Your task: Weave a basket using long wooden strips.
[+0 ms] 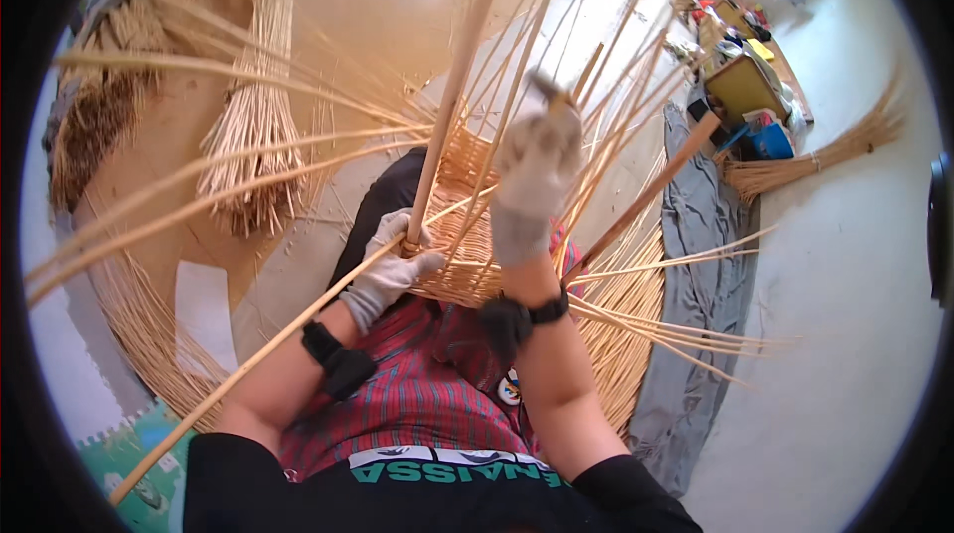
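A part-woven wicker basket sat at the far edge of a red-striped cloth on a person's lap, its long canes fanning out on several sides. Both hands wore pale gloves. The left hand was closed around the foot of a thick upright stick at the basket's near left corner, thumb over the near rim. A long pale cane slanted past that hand toward the lower left. The right hand, blurred, was raised over the basket's right side, fingers curled about a dark-ended tool too smeared to identify. A second thick stick leaned outward beyond the near right corner.

Toward the floor's left edge lay a pale bundle of reeds and, beside it, a darker bundle; a white sheet lay nearer the person, with a green mat in the near left corner. To the right, loose canes were spread alongside a rumpled grey cloth. Another bundle lay near a blue container farther off, toward the right wall.
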`<state>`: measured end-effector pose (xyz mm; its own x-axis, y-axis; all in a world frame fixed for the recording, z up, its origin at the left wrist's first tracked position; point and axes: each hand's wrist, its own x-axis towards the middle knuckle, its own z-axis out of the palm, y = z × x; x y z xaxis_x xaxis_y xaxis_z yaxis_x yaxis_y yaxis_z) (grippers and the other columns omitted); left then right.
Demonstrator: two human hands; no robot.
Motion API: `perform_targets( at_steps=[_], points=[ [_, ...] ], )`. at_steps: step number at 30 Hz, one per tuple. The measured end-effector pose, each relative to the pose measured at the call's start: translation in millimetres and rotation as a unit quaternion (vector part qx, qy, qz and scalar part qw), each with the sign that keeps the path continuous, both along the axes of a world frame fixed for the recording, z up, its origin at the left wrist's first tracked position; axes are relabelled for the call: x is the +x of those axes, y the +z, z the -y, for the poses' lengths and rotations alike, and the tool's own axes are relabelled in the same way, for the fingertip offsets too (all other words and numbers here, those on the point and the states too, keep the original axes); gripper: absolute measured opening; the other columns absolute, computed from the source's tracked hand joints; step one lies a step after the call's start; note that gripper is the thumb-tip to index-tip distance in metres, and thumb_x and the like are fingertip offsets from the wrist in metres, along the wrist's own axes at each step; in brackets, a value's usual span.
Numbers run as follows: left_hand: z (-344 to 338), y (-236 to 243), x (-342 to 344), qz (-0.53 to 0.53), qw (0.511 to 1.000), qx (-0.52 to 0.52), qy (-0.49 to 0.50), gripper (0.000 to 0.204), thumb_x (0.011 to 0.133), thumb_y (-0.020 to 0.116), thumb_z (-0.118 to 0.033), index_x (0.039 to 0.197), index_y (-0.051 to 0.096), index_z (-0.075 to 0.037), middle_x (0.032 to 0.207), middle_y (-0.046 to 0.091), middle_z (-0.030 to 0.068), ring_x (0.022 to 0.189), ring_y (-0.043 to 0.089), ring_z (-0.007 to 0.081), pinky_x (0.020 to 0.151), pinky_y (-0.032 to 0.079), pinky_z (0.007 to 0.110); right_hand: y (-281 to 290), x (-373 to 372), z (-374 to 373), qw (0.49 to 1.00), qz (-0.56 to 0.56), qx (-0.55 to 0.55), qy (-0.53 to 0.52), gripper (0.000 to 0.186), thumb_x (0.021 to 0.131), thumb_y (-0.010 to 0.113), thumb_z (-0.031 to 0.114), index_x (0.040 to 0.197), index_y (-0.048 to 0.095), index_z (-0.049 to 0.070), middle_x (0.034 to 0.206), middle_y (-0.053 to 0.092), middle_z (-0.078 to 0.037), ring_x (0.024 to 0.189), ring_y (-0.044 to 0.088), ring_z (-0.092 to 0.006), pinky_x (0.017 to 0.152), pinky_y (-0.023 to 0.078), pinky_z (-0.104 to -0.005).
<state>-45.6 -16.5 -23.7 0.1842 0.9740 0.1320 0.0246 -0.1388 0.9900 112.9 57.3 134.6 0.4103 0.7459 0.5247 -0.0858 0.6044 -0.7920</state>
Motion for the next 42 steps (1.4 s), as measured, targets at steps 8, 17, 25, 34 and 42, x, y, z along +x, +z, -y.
perform_targets(
  at_steps=[8, 17, 25, 34, 42],
  points=[
    [56, 65, -23, -0.192, 0.97, 0.148, -0.018, 0.028, 0.091, 0.057, 0.011, 0.11, 0.067, -0.006, 0.108, 0.065, 0.0117, 0.084, 0.068, 0.0161, 0.077, 0.058, 0.03, -63, 52, 91, 0.995, -0.057, -0.064, -0.056, 0.047, 0.105, 0.052, 0.046, 0.123, 0.056, 0.003, 0.059, 0.036, 0.006, 0.045, 0.032, -0.0044, 0.037, 0.024, -0.0232],
    [0, 70, 88, -0.071, 0.921, -0.309, -0.225, 0.027, 0.104, 0.057, -0.018, 0.129, 0.057, -0.005, 0.093, 0.069, 0.0121, 0.065, 0.069, 0.015, 0.053, 0.056, 0.029, -60, 81, 110, 0.991, 0.007, -0.112, -0.076, 0.029, 0.107, 0.047, 0.015, 0.132, 0.052, 0.002, 0.117, 0.063, -0.012, 0.117, 0.06, -0.0251, 0.104, 0.049, -0.041],
    [12, 70, 97, -0.066, 0.96, -0.266, -0.061, 0.032, 0.105, 0.057, -0.035, 0.109, 0.062, -0.004, 0.063, 0.062, 0.0043, 0.046, 0.062, 0.0127, 0.039, 0.05, 0.028, -34, 59, 17, 0.986, 0.146, -0.08, -0.023, 0.089, 0.091, 0.065, -0.001, 0.163, 0.019, 0.024, 0.162, 0.03, -0.015, 0.14, 0.039, -0.0189, 0.108, 0.043, -0.0333],
    [17, 64, 87, -0.044, 0.965, -0.233, -0.115, 0.02, 0.099, 0.065, -0.016, 0.113, 0.057, -0.004, 0.085, 0.065, 0.0089, 0.058, 0.066, 0.0153, 0.05, 0.056, 0.03, -93, 124, 230, 0.904, -0.052, -0.421, -0.058, 0.027, 0.107, 0.052, 0.027, 0.119, 0.058, 0.004, 0.092, 0.07, -0.011, 0.078, 0.071, -0.0199, 0.067, 0.061, -0.0329],
    [44, 46, 3, -0.201, 0.971, 0.068, 0.115, 0.031, 0.093, 0.068, -0.008, 0.122, 0.058, -0.002, 0.111, 0.066, 0.017, 0.095, 0.067, 0.0287, 0.087, 0.054, 0.038, -38, 15, 86, 0.935, 0.159, -0.316, 0.024, 0.074, 0.098, 0.065, 0.038, 0.147, 0.038, -0.01, 0.144, 0.052, -0.029, 0.136, 0.051, -0.0323, 0.112, 0.04, -0.0355]
  ],
)
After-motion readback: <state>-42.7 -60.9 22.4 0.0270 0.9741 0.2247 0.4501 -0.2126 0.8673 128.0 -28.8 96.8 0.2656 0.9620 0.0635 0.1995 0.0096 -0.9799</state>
